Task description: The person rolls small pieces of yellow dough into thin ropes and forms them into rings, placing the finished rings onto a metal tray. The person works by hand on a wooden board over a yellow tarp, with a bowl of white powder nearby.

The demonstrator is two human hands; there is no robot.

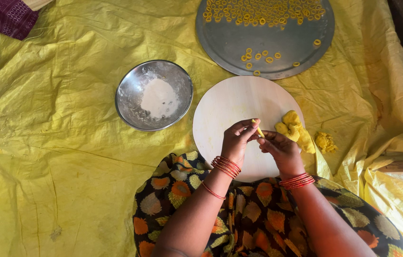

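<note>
Yellow dough strip (257, 128) pinched by left hand (237, 140) and right hand (280, 147), over round wooden board (225, 109)

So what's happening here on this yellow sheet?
A person seated on the yellow sheet pinches a small strip of yellow dough between the left hand and right hand, above a round wooden board. A lump of dough lies on the board. Nearby stand a steel bowl of flour and a metal tray holding many small dough rings.
</note>
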